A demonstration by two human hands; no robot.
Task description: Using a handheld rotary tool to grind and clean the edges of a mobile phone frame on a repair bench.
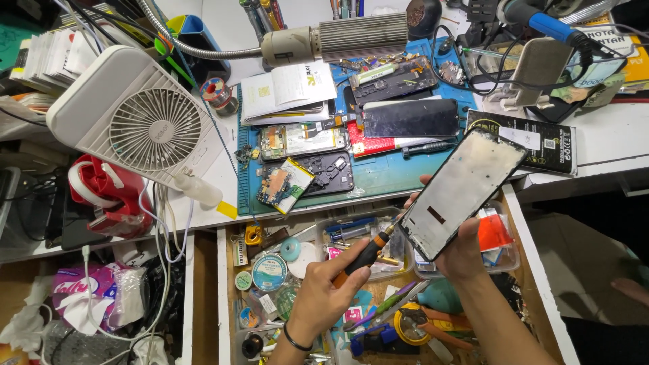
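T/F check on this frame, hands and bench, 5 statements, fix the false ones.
1. The left hand holds a screwdriver with a black and orange handle. True.
2. The right hand holds a phone frame tilted up over the open drawer. True.
3. The screwdriver tip points away from the phone frame. False: the tip meets the frame's lower left edge.
4. The white desk fan stands to the right of the blue work mat. False: it stands to the left of the mat.
5. The blue work mat is bare. False: opened phones and parts lie on it, such as a dark phone screen.
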